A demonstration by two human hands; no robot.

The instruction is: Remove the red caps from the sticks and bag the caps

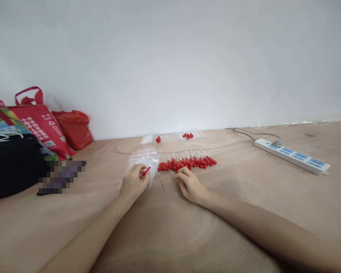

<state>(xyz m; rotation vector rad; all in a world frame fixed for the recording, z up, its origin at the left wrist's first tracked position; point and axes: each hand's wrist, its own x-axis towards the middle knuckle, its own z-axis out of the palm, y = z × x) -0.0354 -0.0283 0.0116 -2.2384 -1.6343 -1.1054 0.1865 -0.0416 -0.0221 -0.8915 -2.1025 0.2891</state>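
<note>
My left hand point(135, 182) is closed, with a small red cap point(146, 171) pinched between thumb and fingers. Under and behind it lies a stack of clear zip bags point(143, 154) with red seal lines. My right hand point(191, 185) is closed too; a thin white stick point(173, 173) shows at its fingertips, mostly hidden. Just beyond that hand spreads a row of white sticks with red ends point(193, 161), the red ends toward me. Between my hands a single thin white stick point(163, 185) lies on the wooden table.
Near the wall are a clear bag of red pieces point(188, 135) and another red piece point(158, 139). A white power strip point(291, 155) with a plugged-in cord lies right. Red bags point(42, 125), a black bag point(13, 167) and a blurred-out item point(63, 176) are left.
</note>
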